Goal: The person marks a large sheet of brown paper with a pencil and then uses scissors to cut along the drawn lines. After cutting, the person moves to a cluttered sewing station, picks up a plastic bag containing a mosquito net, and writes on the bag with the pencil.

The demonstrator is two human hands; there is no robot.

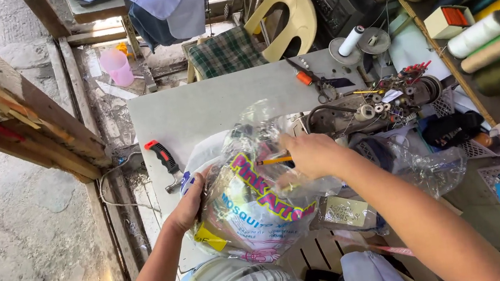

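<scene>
A clear plastic bag (251, 204) is clasped at its side by the left hand (189, 206). A pencil (273, 161), lying crosswise toward the left hand, is pinched by the right hand (310, 154) over the bag's top.

One head-worn camera looks steeply down, close over the grey table (196, 112) — thread-cone shelf (489, 16) at two o'clock, concrete floor (14, 239) at nine.
</scene>
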